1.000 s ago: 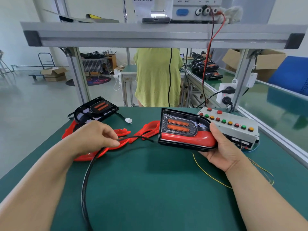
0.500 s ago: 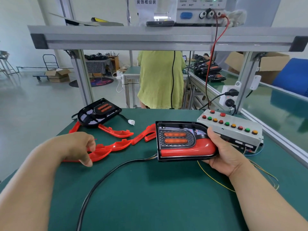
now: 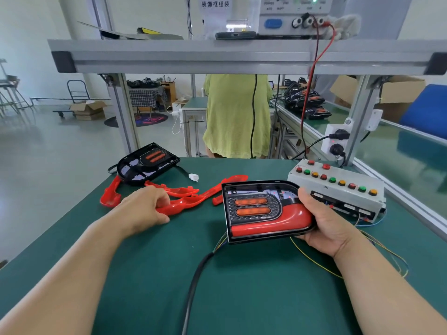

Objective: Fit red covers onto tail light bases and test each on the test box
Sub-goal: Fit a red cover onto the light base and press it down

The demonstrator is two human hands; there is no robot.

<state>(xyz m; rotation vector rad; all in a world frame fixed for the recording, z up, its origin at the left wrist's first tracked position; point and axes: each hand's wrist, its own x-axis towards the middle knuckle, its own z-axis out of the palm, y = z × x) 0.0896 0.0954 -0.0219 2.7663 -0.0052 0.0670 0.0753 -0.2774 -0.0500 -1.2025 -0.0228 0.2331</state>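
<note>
My right hand [image 3: 325,223] grips the right end of a black tail light base [image 3: 261,210] that has two orange lenses and a red cover along its lower edge. Its black cable [image 3: 193,281] trails toward me over the green mat. My left hand [image 3: 145,207] rests on a loose red cover [image 3: 183,205], fingers curled round its edge. More red covers [image 3: 110,197] lie beside it. A second bare base [image 3: 147,163] sits at the far left. The grey test box [image 3: 338,187] with coloured buttons stands at the right.
A white connector [image 3: 193,177] lies by the far base. Thin yellow and blue wires [image 3: 377,257] run from the test box across the mat. An aluminium shelf frame [image 3: 242,56] spans overhead. A person in a green shirt [image 3: 237,117] stands behind the bench.
My left hand let go of the black cable and moved left onto the loose red covers. The cable dropped onto the mat. My right hand tilted the base flatter and lower.
</note>
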